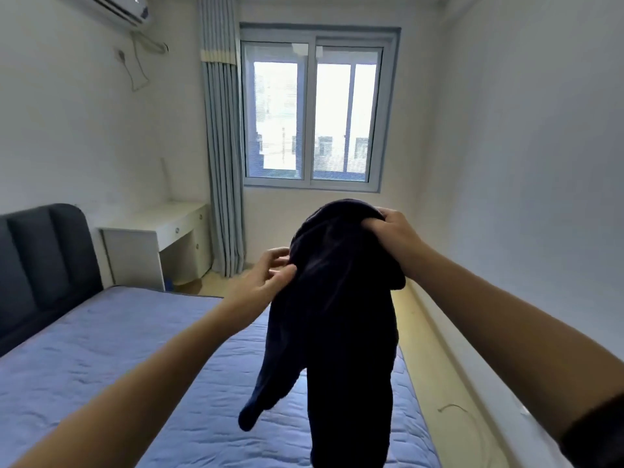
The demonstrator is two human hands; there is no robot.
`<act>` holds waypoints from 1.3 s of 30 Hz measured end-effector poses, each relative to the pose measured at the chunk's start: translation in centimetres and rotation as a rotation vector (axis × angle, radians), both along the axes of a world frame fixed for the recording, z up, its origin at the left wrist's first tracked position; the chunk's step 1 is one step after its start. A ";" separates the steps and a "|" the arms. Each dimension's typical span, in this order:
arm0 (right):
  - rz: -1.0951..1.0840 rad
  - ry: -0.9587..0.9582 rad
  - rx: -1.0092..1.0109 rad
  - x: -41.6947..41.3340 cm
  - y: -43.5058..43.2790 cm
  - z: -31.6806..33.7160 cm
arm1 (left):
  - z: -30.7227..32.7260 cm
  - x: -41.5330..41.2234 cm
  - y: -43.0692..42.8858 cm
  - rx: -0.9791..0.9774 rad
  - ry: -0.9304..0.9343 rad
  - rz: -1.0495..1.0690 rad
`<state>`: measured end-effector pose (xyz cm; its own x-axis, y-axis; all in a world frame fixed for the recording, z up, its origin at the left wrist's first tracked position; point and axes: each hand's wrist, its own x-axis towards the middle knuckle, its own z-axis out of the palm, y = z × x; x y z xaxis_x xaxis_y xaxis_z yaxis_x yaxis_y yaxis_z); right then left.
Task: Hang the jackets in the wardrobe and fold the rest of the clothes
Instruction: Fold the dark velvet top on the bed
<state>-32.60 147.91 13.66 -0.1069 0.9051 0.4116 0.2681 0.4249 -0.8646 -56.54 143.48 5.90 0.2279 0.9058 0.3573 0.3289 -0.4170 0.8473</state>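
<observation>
A dark navy garment hangs in the air above the right side of the bed, a sleeve dangling at its lower left. My right hand grips a bunch of the cloth at the garment's top. My left hand is at the garment's upper left edge, its fingers pinching the fabric there. Both forearms stretch out in front of me. The wardrobe is not in view.
A bed with a blue quilted cover and dark headboard fills the lower left. A white desk stands in the far corner beside a grey curtain and a window. A narrow floor strip runs along the right wall.
</observation>
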 end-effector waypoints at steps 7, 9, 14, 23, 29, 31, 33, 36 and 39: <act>-0.029 0.174 -0.127 0.5 1.4 0.9 | 0.8 1.7 4.0 0.197 -0.087 0.257; -0.075 0.038 -0.138 2.6 1.7 0.9 | 3.7 -0.1 5.7 0.250 -0.131 0.308; -0.117 -0.291 -0.179 7.4 2.6 -1.2 | 10.2 -1.9 7.0 0.413 0.171 0.247; 0.057 -0.142 -0.105 2.6 2.6 -2.8 | 15.7 1.5 6.9 0.443 0.477 0.173; -0.082 -0.419 0.043 -3.9 3.3 -4.9 | 16.2 1.9 6.5 0.526 0.730 0.195; -0.083 -0.445 0.073 -2.6 3.7 -4.3 | 15.9 -0.9 6.6 0.539 0.868 0.207; -0.112 -0.479 0.094 -1.6 4.4 -3.0 | 15.1 -3.3 6.6 0.518 0.988 0.232; -0.121 -0.528 0.099 -1.4 5.7 -0.9 | 13.6 -5.5 6.7 0.450 1.001 0.291; -0.048 -0.517 0.101 -1.5 6.3 -0.4 | 13.6 -6.4 6.2 0.374 0.862 0.321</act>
<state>-34.07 154.19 13.25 -0.2784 0.8723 0.4020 0.6697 0.4763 -0.5698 -62.97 149.71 19.55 0.3075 0.8330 0.4600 0.9149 -0.3918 0.0978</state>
